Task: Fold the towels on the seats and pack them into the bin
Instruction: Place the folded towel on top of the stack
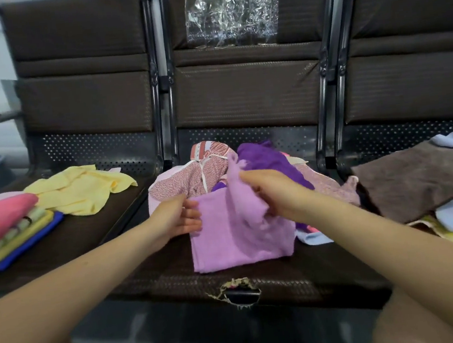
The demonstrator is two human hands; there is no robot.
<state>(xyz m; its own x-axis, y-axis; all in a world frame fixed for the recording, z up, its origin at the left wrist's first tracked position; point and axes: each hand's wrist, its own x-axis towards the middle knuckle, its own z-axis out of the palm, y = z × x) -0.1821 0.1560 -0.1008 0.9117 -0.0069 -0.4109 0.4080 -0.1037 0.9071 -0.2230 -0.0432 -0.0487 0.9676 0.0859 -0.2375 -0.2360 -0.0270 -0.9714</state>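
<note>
At mid-frame the right hand (273, 191) pinches a raised flap of the lilac towel (235, 237) while the left hand (177, 218) rests flat-fingered on its edge; folded stack (10, 230) at left (few done), loose heaps (252, 163) remain, nothing visibly packed.

No readable text, labels or numbers anywhere
</note>
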